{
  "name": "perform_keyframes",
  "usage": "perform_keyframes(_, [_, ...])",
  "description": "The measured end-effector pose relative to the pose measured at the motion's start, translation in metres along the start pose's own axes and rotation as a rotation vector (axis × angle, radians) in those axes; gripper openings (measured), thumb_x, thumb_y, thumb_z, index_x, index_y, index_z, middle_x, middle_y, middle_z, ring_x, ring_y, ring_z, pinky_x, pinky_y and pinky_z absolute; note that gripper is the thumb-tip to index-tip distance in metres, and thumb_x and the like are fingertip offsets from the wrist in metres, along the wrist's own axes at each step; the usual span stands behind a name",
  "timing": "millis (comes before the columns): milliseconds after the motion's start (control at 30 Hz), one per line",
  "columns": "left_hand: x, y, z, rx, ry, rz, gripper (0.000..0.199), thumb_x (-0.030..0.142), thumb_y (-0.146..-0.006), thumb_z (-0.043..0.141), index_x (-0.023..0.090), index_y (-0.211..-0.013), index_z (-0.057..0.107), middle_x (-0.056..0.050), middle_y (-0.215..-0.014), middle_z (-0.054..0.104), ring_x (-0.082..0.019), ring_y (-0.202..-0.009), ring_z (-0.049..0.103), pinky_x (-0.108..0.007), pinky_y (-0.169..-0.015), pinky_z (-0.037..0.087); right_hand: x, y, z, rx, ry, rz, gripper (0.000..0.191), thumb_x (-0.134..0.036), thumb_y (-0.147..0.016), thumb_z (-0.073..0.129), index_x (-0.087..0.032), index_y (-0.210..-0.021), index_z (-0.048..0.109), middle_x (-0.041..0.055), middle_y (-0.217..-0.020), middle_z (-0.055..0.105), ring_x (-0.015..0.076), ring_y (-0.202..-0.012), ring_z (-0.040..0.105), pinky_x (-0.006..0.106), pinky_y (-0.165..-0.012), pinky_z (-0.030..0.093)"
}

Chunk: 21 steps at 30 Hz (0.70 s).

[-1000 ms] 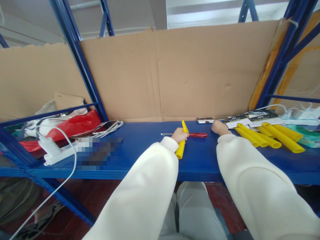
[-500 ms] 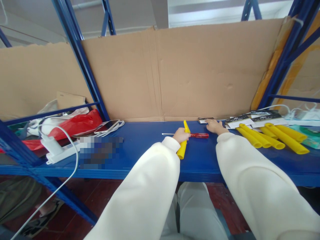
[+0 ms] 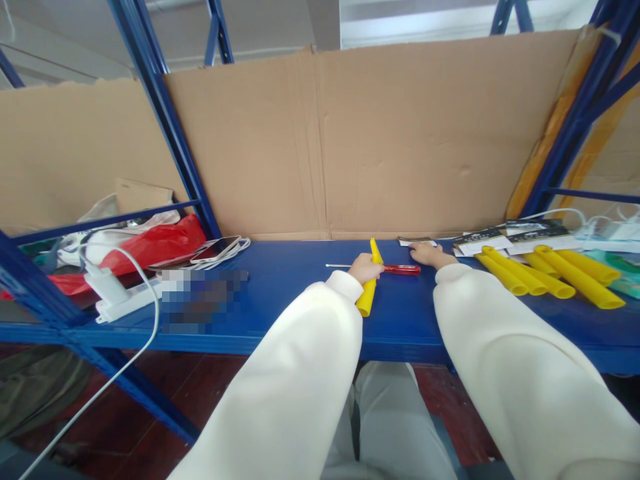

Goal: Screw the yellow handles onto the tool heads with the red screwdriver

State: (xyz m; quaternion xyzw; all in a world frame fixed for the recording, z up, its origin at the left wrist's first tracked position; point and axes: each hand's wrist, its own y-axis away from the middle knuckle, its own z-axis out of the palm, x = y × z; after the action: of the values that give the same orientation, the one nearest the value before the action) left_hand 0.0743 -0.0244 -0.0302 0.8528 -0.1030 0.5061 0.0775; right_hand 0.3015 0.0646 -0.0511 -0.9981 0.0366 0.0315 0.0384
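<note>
My left hand point(image 3: 366, 268) is closed around a yellow tube point(image 3: 367, 299), flattened at its far end and round at the near end. A screwdriver point(image 3: 403, 269) with a red handle lies on the blue shelf behind that hand, its metal shaft pointing left. My right hand point(image 3: 429, 255) rests on the shelf farther right with its fingers stretched out, touching the near side of a small flat packet point(image 3: 417, 241). Right of it lie several more yellow tubes point(image 3: 577, 277) and a stack of black-and-white printed cards point(image 3: 540, 237).
Cardboard point(image 3: 400, 140) stands upright along the back of the blue shelf point(image 3: 295, 273). On the left are a white power strip point(image 3: 125, 303) with a hanging cable, a red bag point(image 3: 165, 243), a phone-like device point(image 3: 215, 248) and a blurred-out patch. Blue posts point(image 3: 175, 133) frame both sides.
The view has shifted slightly. My left hand keeps its hold on the yellow tube, and my right hand stays by the small packet with its fingers slightly closer to the shelf.
</note>
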Motion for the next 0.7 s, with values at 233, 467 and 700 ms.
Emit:
perform_keyframes(233, [-0.001,-0.002,0.0,-0.001,-0.01,0.0,0.02,0.004,-0.082,0.059,0.014,-0.065,0.06,0.003,-0.05,0.051,-0.011,-0.044,0.05,-0.025,-0.052,0.045,0.001,-0.004,0.006,0.043,-0.032,0.001,0.06,-0.032,-0.098,0.031,-0.027,-0.156,0.046,0.0098,-0.166,0.037,0.0346,-0.151,0.036,0.069,-0.117,0.028])
perform_keyframes(467, [-0.003,-0.001,-0.001,0.003,-0.003,0.015,0.018,0.004,-0.083,0.059,0.013,-0.068,0.062,0.003,-0.052,0.053,-0.011,-0.044,0.051,-0.025,-0.054,0.046,-0.001,-0.009,0.007,0.008,-0.081,-0.004,0.055,-0.035,-0.099,0.035,-0.025,-0.15,0.054,0.0115,-0.162,0.045,0.0349,-0.149,0.04,0.068,-0.119,0.026])
perform_keyframes(700, [-0.003,-0.002,0.0,-0.003,-0.005,0.006,0.015,0.003,-0.083,0.058,0.012,-0.073,0.066,0.003,-0.052,0.053,-0.011,-0.044,0.051,-0.025,-0.053,0.047,0.004,-0.016,0.008,0.029,-0.118,-0.076,0.055,-0.041,-0.096,0.045,-0.018,-0.144,0.058,0.017,-0.154,0.054,0.0334,-0.138,0.053,0.05,-0.113,0.043])
